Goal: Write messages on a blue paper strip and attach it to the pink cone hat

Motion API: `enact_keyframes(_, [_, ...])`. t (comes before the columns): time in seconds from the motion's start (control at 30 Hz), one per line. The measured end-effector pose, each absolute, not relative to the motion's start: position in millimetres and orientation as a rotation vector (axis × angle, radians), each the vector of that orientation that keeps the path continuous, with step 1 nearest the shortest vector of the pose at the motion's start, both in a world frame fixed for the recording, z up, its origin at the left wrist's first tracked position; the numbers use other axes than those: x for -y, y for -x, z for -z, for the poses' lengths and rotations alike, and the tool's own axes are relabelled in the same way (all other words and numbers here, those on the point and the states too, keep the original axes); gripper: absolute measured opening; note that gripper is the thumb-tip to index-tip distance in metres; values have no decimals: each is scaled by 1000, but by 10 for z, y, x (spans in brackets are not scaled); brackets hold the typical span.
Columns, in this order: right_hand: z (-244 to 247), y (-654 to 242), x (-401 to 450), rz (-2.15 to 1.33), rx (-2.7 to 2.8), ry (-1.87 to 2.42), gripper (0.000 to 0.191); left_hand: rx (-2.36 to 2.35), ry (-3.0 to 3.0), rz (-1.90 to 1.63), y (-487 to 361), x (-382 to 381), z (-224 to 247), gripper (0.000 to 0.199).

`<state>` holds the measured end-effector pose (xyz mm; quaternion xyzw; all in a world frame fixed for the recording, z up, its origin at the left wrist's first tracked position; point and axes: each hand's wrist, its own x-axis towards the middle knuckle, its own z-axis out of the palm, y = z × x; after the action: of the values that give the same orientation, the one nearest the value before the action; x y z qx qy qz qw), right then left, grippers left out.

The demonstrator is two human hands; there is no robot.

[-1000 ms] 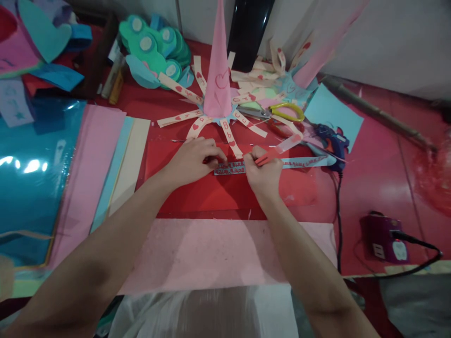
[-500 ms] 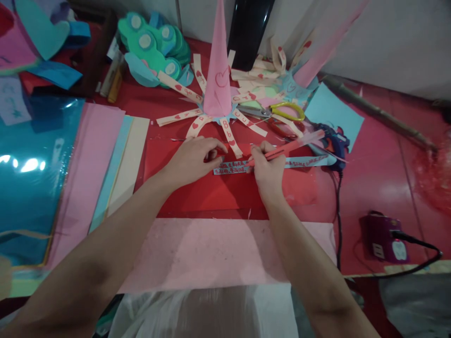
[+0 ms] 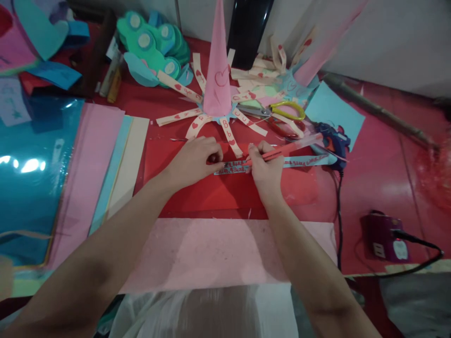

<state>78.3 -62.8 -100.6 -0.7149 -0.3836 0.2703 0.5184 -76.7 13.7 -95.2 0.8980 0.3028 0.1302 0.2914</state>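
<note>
A light blue paper strip point(image 3: 305, 161) covered in red handwriting lies across a red sheet point(image 3: 207, 195). My right hand point(image 3: 267, 171) is closed around a red pen point(image 3: 291, 148), its tip low over the strip. At the strip's left end, my left hand point(image 3: 195, 159) has curled fingers, with the thumb on the paper. Just beyond the hands stands a pink paper cone point(image 3: 219, 80) with a drawn heart. Cream paper strips point(image 3: 229, 134) with red letters and hearts fan out from its base.
Scissors point(image 3: 287, 111) with yellow handles and a dark blue glue gun point(image 3: 335, 145) lie at the back right. Coloured paper sheets point(image 3: 91, 155) are stacked at left, by green foam shapes point(image 3: 148, 42). A purple power box point(image 3: 385, 234) with a cable sits at right.
My left thumb and fingers have drawn closer together and shifted slightly at the strip's left end. My right hand and the pen have moved a little left.
</note>
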Motion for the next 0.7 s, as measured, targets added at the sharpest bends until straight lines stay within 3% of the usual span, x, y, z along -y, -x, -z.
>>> enact_keyframes(0.7, [1053, -778, 637, -618, 857, 1604, 37, -823, -2451, -460, 805, -143, 932, 15])
